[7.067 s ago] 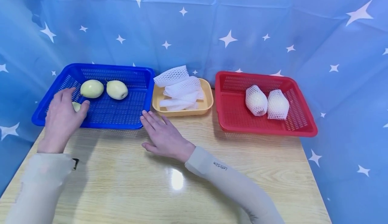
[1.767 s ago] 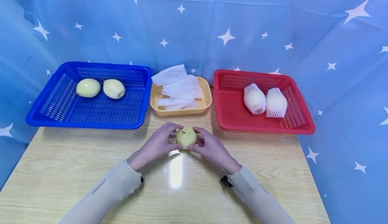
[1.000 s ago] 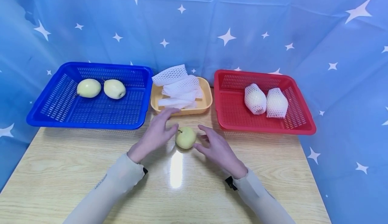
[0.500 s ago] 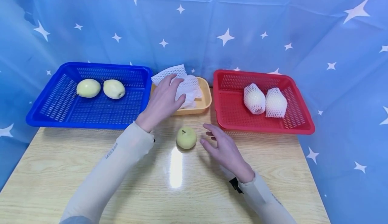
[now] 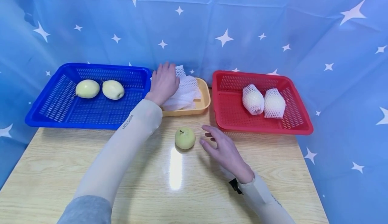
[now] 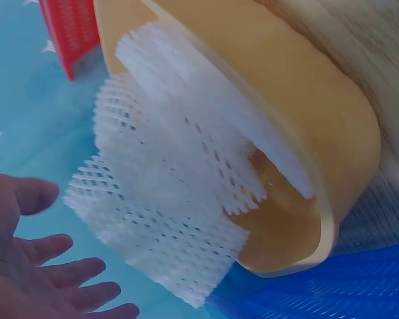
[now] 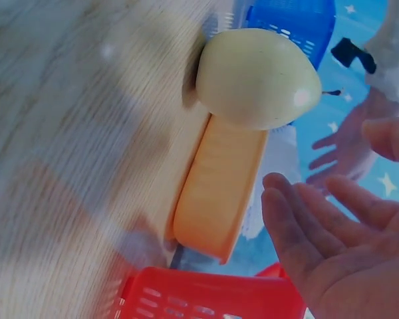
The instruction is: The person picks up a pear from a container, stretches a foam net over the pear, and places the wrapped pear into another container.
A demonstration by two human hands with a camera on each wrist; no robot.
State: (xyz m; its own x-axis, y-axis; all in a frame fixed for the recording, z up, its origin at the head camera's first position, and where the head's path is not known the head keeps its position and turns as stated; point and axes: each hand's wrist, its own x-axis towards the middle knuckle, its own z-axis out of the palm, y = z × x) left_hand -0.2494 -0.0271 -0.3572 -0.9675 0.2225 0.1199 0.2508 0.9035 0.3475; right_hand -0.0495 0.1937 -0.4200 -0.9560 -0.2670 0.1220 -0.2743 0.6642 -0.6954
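A pale green pear [image 5: 185, 138] stands upright on the table, stem up. My right hand [image 5: 222, 150] is just right of it, fingers relaxed and apart from the fruit, holding nothing. Over the left part of a small yellow tray [image 5: 207, 97] reaches my left hand [image 5: 165, 84], partly covering the white foam net sleeves [image 5: 189, 89] heaped there. In the left wrist view, the spread fingers of that hand [image 6: 50, 259] are beside the sleeve [image 6: 166, 232] overhanging the tray's end, with nothing in their grasp.
On the left, a blue basket [image 5: 91, 126] holds two bare pears [image 5: 113, 90]. A red basket [image 5: 263, 129] at the right holds two net-wrapped pears [image 5: 274, 103]. Behind everything hangs a blue star-patterned cloth [image 5: 194, 25].
Earlier, my left hand took a pear from the blue basket, and both hands set it upright on the table. Since then my left hand has moved up over the foam sleeves; the right drew back slightly.
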